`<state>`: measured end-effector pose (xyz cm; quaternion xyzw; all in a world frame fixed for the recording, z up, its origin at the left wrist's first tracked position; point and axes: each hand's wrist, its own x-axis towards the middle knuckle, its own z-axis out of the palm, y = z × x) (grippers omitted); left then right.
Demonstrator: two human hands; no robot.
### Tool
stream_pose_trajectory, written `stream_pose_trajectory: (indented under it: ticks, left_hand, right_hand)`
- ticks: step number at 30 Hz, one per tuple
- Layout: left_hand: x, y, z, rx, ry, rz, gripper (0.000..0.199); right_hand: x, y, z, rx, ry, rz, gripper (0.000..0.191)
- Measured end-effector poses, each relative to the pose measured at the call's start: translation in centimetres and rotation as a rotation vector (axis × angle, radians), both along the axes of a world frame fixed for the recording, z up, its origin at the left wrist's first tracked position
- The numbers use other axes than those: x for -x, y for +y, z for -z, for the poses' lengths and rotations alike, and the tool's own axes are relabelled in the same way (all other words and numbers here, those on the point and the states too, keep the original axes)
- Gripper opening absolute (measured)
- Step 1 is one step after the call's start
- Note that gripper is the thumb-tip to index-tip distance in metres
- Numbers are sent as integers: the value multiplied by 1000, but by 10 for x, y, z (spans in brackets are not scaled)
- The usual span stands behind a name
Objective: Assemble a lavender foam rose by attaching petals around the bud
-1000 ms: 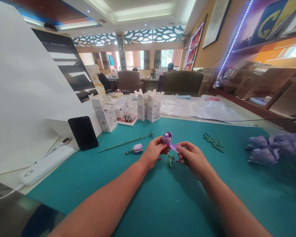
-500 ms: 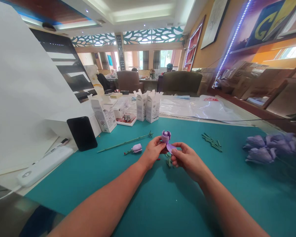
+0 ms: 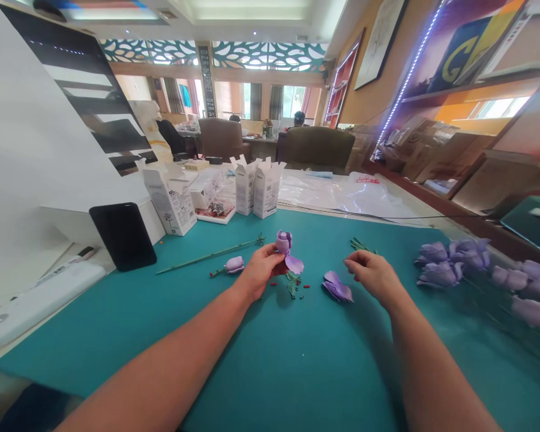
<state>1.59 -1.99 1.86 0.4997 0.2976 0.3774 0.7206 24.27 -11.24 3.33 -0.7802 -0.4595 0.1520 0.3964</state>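
Note:
My left hand (image 3: pixel 260 269) is closed round the base of a partly built purple toy flower (image 3: pixel 283 242), a rose-like bud with one broad petal (image 3: pixel 294 264) spread out below it. My right hand (image 3: pixel 372 273) is apart from the flower, its fingers loosely bent and no object visible in them. It hovers between a stack of loose purple petals (image 3: pixel 337 287) and a bunch of green stems (image 3: pixel 362 245), which it partly covers. Below the flower lie green leaf pieces (image 3: pixel 292 284) and small red pieces (image 3: pixel 306 286). Another purple bud (image 3: pixel 234 264) rests left of my left hand.
A long green stem (image 3: pixel 209 255) lies on the teal mat (image 3: pixel 261 360). Finished purple flowers (image 3: pixel 441 273) lie at the right. White boxes (image 3: pixel 266 191), a dark phone (image 3: pixel 123 237) and a power strip (image 3: pixel 36 306) stand behind and left. Clear plastic bags (image 3: pixel 328 192) lie at the back.
My right hand has let go of the broad petal and moved right, uncovering the petal stack. The petal now hangs from the flower in my left hand. The view has shifted right.

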Motion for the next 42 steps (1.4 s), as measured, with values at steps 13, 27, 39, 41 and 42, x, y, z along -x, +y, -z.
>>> stream_pose_trajectory:
  ticks: [13,27,39,41,42]
  left_hand:
    - [1,-2,0,0,25,35,28]
    - [0,-1,3,23,30,57,29]
    - [-1,-6,-1,22,47,77,30]
    - [-1,-6,0,16,44,82,30]
    - [-1,-6,0,14,42,84,30]
  right_hand:
    - [4,15,36,257,-314,-19,16]
    - [10,16,23,-87,-1,68,26]
    - [49,12,6,-139,397,-112,26]
    - [52,11,4,-132,432,-116,28]
    - [53,10,3,-133,437,-123,29]
